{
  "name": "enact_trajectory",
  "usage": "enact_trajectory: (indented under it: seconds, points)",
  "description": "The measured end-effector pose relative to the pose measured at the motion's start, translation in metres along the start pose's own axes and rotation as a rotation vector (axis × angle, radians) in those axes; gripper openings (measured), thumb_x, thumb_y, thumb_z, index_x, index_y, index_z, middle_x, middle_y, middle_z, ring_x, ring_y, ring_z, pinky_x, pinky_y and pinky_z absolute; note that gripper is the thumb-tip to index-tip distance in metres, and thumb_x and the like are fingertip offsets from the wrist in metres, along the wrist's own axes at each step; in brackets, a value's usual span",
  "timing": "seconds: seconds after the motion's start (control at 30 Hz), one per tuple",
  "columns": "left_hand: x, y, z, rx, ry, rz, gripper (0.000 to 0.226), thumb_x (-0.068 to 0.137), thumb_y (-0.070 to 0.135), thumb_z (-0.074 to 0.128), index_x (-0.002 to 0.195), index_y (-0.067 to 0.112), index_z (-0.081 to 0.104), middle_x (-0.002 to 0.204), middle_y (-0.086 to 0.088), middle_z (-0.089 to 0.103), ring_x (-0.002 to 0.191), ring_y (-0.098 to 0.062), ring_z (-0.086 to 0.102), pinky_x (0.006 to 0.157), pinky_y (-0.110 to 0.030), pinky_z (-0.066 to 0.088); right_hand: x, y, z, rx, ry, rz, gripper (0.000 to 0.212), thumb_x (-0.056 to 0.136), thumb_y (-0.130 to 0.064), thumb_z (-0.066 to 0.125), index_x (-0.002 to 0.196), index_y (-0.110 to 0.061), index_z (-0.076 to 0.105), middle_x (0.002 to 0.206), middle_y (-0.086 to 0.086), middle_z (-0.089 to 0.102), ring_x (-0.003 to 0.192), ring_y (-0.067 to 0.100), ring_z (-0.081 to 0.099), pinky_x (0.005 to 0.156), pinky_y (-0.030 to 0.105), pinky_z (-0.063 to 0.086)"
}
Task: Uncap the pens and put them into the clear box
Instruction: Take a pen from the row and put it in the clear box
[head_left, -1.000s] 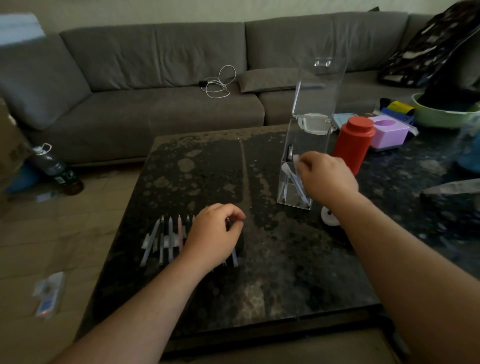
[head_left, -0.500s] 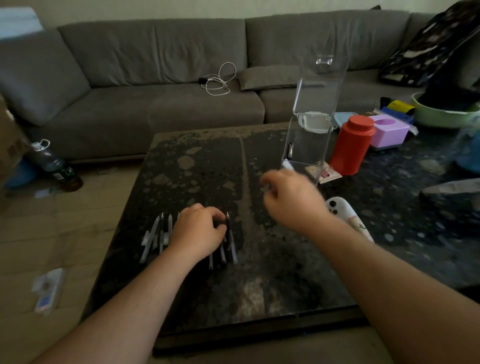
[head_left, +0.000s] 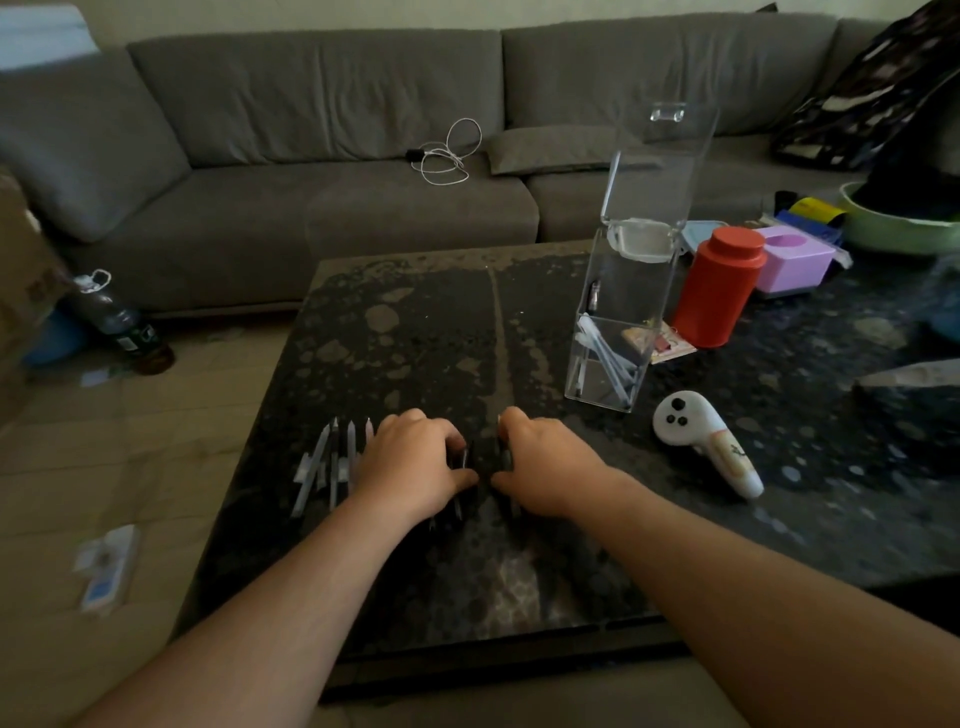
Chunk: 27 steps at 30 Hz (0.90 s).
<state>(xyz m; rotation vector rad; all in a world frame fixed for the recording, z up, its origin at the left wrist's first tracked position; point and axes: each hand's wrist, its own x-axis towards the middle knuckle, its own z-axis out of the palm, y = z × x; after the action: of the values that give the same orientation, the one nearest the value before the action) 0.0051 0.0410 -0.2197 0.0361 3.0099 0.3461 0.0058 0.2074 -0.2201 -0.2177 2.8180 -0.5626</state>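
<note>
From my head camera, both my hands are down on the dark speckled counter (head_left: 415, 332), side by side over the row of pens (head_left: 332, 462). My left hand (head_left: 410, 467) lies knuckles-up on the right part of that row with its fingers curled under, and I cannot tell whether they have hold of a pen. My right hand (head_left: 545, 467) sits just beside it, fingers also curled down onto a dark pen (head_left: 505, 457) at the row's right end; whether it is actually pinched is hidden under the knuckles. Another dark pen (head_left: 464, 462) shows in the narrow gap between my two hands. To the left of my left hand the grey and white pens lie uncovered, roughly parallel, tips pointing away from me. The clear box (head_left: 618, 332) stands upright beyond my right hand, well apart from the row, its lid (head_left: 660, 166) hinged up and open, with several white pens (head_left: 608, 358) leaning inside it. Just right of the box lies a white controller (head_left: 696, 431), and behind the box stand a red canister (head_left: 719, 286), a pink container (head_left: 795, 260) and a green bowl (head_left: 893, 228). A grey sofa (head_left: 311, 156) with a white cable (head_left: 447, 156) runs behind the counter, and a bottle (head_left: 119, 322) sits on the floor at left.
</note>
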Motion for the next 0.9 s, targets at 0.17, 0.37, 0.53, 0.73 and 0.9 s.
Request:
enact_trajectory:
  seconds: [0.17,0.37,0.53,0.73,0.9]
  points:
    - [-0.004,0.007,0.002,0.011,0.021,0.071,0.026,0.089,0.048,0.08,0.114,0.045,0.073,0.123,0.01,0.06,0.125,-0.019,0.052,0.108,-0.048,0.048,-0.001,0.007,-0.011,-0.124,0.027,0.06,0.029,0.092,-0.025,0.07,0.114,-0.02,0.052,0.116,0.008,0.061,0.104,0.028,0.062,0.077,0.036,0.05]
    - [-0.005,0.0,-0.001,-0.101,0.08,0.132,0.018,0.091,0.048,0.077,0.109,0.046,0.074,0.122,0.016,0.062,0.124,-0.016,0.05,0.101,-0.038,0.043,0.003,0.035,-0.033,-0.003,-0.002,0.109,0.011,0.097,-0.031,0.061,0.102,-0.021,0.063,0.106,0.005,0.061,0.091,0.022,0.058,0.077,0.035,0.048]
    - [-0.004,-0.006,-0.005,-0.322,0.084,0.099,0.015,0.096,0.04,0.074,0.107,0.045,0.066,0.096,0.026,0.057,0.115,-0.012,0.055,0.102,-0.044,0.05,-0.003,0.053,-0.046,0.089,0.148,-0.021,0.031,0.103,-0.022,0.05,0.131,-0.026,0.063,0.114,-0.001,0.055,0.1,0.018,0.053,0.083,0.032,0.042]
    - [-0.001,-0.011,-0.007,-0.546,0.16,0.032,0.02,0.095,0.029,0.079,0.112,0.039,0.077,0.1,0.021,0.073,0.101,-0.003,0.066,0.089,-0.029,0.053,-0.011,0.051,-0.048,0.148,0.273,-0.132,0.016,0.099,-0.036,0.064,0.112,-0.037,0.075,0.093,-0.019,0.068,0.085,0.0,0.062,0.076,0.025,0.049]
    - [-0.002,-0.01,-0.006,-0.568,0.224,0.053,0.019,0.093,0.03,0.081,0.11,0.038,0.081,0.1,0.021,0.073,0.095,-0.001,0.066,0.092,-0.033,0.057,-0.012,0.043,-0.046,0.094,0.298,-0.216,0.014,0.097,-0.036,0.066,0.105,-0.037,0.077,0.084,-0.021,0.064,0.08,-0.007,0.058,0.07,0.019,0.043]
